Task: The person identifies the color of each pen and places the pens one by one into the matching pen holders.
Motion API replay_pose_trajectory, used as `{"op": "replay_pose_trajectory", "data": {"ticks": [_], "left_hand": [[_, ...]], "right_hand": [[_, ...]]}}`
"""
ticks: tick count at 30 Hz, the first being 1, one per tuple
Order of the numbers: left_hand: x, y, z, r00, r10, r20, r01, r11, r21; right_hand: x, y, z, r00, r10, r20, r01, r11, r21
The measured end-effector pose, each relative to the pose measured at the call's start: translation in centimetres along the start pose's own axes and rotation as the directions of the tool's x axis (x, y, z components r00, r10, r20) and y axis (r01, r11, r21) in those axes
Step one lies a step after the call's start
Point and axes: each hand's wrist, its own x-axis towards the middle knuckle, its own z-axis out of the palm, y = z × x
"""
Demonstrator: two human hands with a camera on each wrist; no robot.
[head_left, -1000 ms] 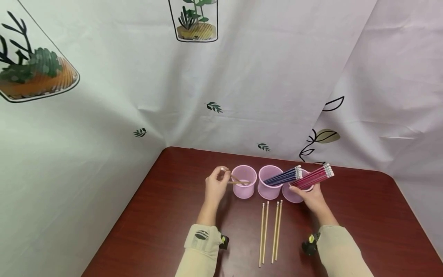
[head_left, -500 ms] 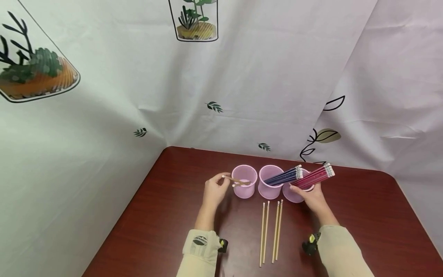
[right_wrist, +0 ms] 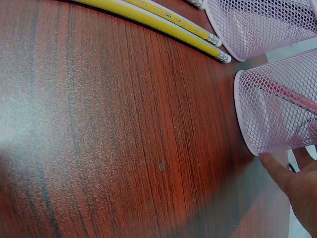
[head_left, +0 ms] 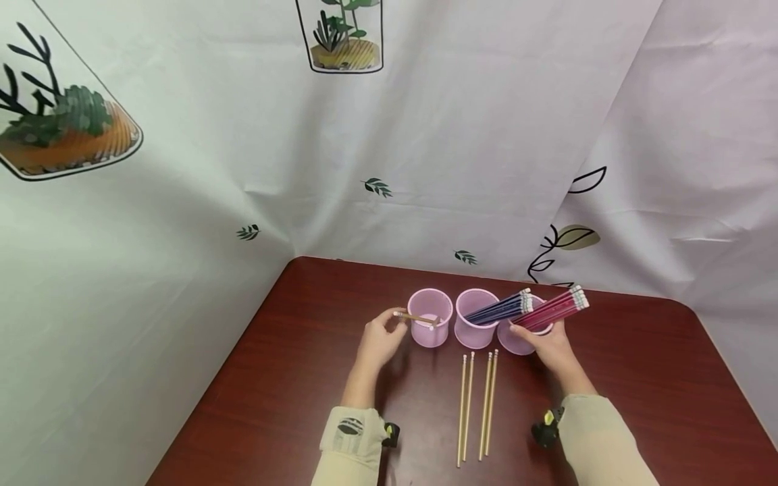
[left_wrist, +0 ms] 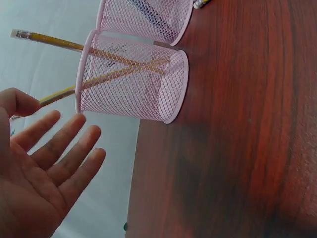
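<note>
In the left pink mesh pencil cup [head_left: 429,336], two yellow pencils lean at a slant and cross inside. My left hand [head_left: 381,341] is beside this cup's rim. Its fingers are spread apart, and the thumb is by the eraser end of one pencil [left_wrist: 57,95]; the other pencil [left_wrist: 49,39] sticks out farther away. My right hand [head_left: 552,347] holds the right pencil cup [right_wrist: 277,106], which has a bundle of red pencils [head_left: 550,310] in it. Between them stands the middle cup [head_left: 474,335] with dark blue pencils [head_left: 498,308].
Several yellow pencils [head_left: 467,408] lie in two pairs on the brown wooden table [head_left: 273,378], in front of the cups. Behind and left of the table hangs a white printed cloth [head_left: 304,135].
The pencil at my left hand has swung and settled against the cup rim as the fingers loosened from it. My left hand has shifted slightly down; the right hand stays on its cup.
</note>
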Motion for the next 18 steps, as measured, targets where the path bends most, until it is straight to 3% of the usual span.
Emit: {"op": "replay_pose_trajectory", "data": {"ticks": [3, 6, 11, 14, 18], "left_hand": [[-0.3, -0.3, 0.1, 0.997, -0.064, 0.052, 0.060, 0.995, 0.075], [-0.7, -0.5, 0.9, 0.980, -0.118, 0.158, 0.088, 0.979, 0.185], [-1.8, -0.1, 4.0, 0.944, -0.069, 0.324, -0.031, 0.955, 0.295], [-2.5, 0.4, 6.3, 0.935, -0.030, 0.354, -0.104, 0.930, 0.354], [-3.5, 0.8, 8.7, 0.941, -0.010, 0.338, -0.140, 0.898, 0.417]], "right_hand": [[0.0, -0.1, 0.0, 1.000, -0.001, 0.005, 0.001, 1.000, -0.005], [0.0, -0.1, -0.1, 1.000, 0.002, 0.013, -0.002, 1.000, -0.006], [0.0, -0.2, -0.2, 1.000, 0.016, 0.020, -0.016, 1.000, -0.014], [-0.2, -0.4, -0.2, 1.000, 0.022, 0.020, -0.022, 1.000, -0.018], [-0.2, -0.3, -0.2, 0.999, 0.029, 0.025, -0.028, 0.999, -0.018]]}}
